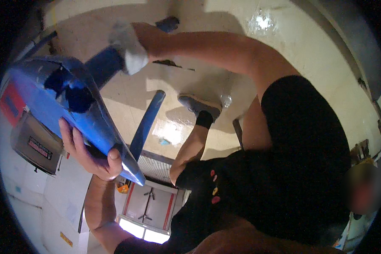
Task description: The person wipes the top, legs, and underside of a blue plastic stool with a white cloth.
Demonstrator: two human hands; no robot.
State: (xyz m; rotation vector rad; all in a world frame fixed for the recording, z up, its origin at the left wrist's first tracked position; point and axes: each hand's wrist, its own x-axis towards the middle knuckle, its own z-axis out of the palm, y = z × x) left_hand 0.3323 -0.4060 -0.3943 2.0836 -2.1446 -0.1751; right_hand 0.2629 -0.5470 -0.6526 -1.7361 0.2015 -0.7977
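A blue hard panel [50,104] with a raised edge fills the left of the view, with a ragged, torn opening near its upper end. My bare left hand [95,155] grips its lower edge, thumb on the near side and fingers curled along the face. My right arm reaches across the top. Grey glove or cloth covers my right hand [128,47], which appears closed on a blue tube-like part [104,66] beside the panel. Its fingers are hidden. Below stands a separate-looking blue bar [147,123]; whether it joins the panel is hidden.
My shoe [201,106] rests on the shiny pale floor [190,79], near a dark patch [166,63]. A cabinet [149,203] with red stripes appears upside down near bright lights [143,230]. A brown case [36,144] bears writing. At right is another person's blurred head [365,190].
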